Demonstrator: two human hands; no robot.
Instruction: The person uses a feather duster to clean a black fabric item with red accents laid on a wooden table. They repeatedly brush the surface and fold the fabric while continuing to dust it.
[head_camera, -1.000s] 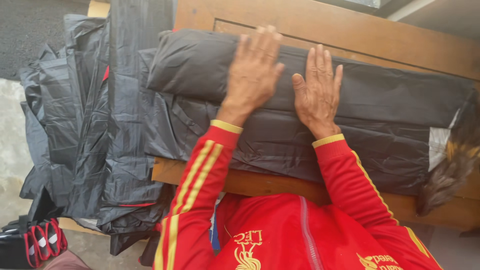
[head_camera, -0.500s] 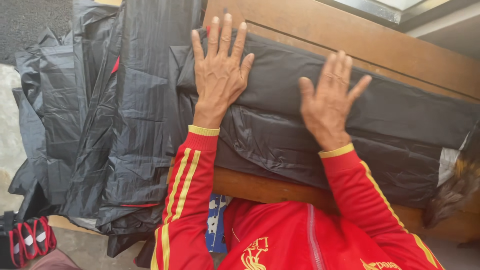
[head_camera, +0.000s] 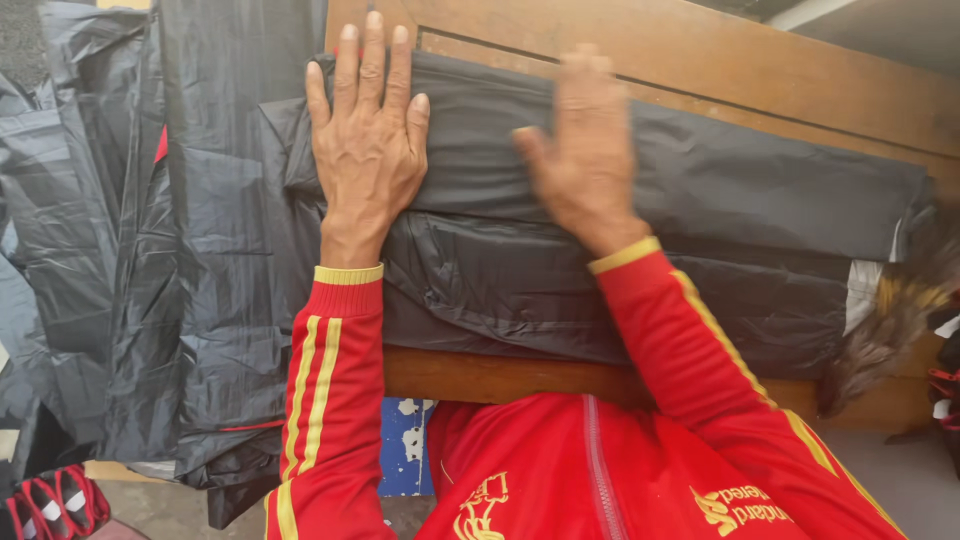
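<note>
A long roll of black plastic sheeting (head_camera: 760, 210) lies across a wooden table (head_camera: 560, 380). My left hand (head_camera: 365, 140) rests flat on the roll's left end, fingers spread and pointing away from me. My right hand (head_camera: 585, 150) is blurred with motion, palm down on the middle of the roll, fingers apart. Neither hand grips anything. Both arms wear red sleeves with yellow stripes and cuffs.
Loose black plastic sheets (head_camera: 170, 250) hang in folds off the table's left side. A feathery brown brush or duster (head_camera: 890, 330) lies at the right end of the roll. Red-and-black footwear (head_camera: 50, 500) sits at the bottom left on the floor.
Both hands have slid leftward along the roll and the view has closed in. My right hand moved from the roll's right part toward its middle.
</note>
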